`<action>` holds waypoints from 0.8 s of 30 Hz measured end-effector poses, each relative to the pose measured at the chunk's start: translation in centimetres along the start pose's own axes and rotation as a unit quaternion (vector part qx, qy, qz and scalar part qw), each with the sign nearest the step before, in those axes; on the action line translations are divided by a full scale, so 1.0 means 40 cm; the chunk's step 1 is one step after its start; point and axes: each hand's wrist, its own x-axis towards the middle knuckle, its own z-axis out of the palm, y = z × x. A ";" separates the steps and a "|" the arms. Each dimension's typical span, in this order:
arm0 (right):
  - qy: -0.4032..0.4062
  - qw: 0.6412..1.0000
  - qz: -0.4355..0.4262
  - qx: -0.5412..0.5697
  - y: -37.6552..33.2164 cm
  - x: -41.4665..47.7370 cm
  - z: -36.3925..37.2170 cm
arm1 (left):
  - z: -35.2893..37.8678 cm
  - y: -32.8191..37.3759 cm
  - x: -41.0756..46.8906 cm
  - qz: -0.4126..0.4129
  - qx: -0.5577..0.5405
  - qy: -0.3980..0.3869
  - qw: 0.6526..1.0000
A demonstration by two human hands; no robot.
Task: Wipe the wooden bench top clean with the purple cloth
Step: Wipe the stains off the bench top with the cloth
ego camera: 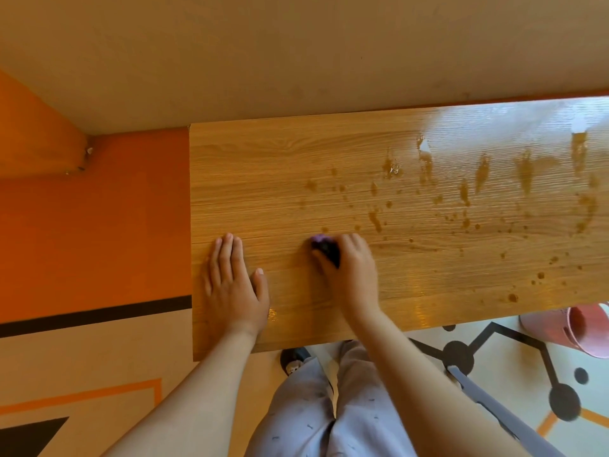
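The wooden bench top [296, 166] fills the middle and right of the head view, set against a beige wall. Brown wet splashes and streaks [478, 179] cover its right half, while the left half looks dry. My right hand [352, 268] is closed over the bunched purple cloth [324, 247] and presses it on the wood near the centre; only a small part of the cloth shows past my fingers. My left hand [232, 282] lies flat on the bench near its left end, fingers together, holding nothing.
A pink bucket [580, 328] stands on the floor under the bench's front right edge. The orange wall panel [99, 225] sits left of the bench end. My legs [329, 407] are close to the front edge, above a patterned floor [527, 374].
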 end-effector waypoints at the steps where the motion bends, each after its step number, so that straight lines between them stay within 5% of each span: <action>1: 0.020 0.999 0.033 0.001 0.037 0.015 -0.031 | 0.000 0.000 0.001 0.001 0.000 0.001 1.000; 10: 0.124 0.973 0.189 -0.043 0.206 0.030 -0.168 | 0.000 -0.004 0.003 0.000 -0.003 0.002 1.000; 19: -0.010 0.999 -0.036 0.010 -0.117 -0.004 0.080 | -0.009 0.000 0.001 -0.003 0.013 -0.010 1.000; 24: -0.028 0.999 -0.027 0.016 -0.090 0.037 0.072 | -0.010 0.001 0.003 -0.007 0.001 -0.009 1.000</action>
